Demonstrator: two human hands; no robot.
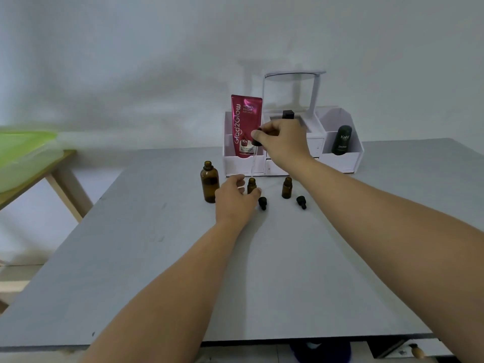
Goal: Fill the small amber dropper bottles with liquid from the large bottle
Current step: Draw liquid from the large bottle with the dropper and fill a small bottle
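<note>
The large amber bottle stands uncapped on the grey table, left of two small amber bottles. My left hand grips the nearer small bottle, fingers curled round it. My right hand pinches the black bulb of a long glass dropper, its thin tube pointing down just above that bottle's mouth. The second small bottle stands open to the right. Two small black dropper caps lie on the table in front of the small bottles.
A white cosmetics organiser stands at the back with a magenta tube, a dark bottle and a mirror frame. A wooden table with a green item stands off to the left.
</note>
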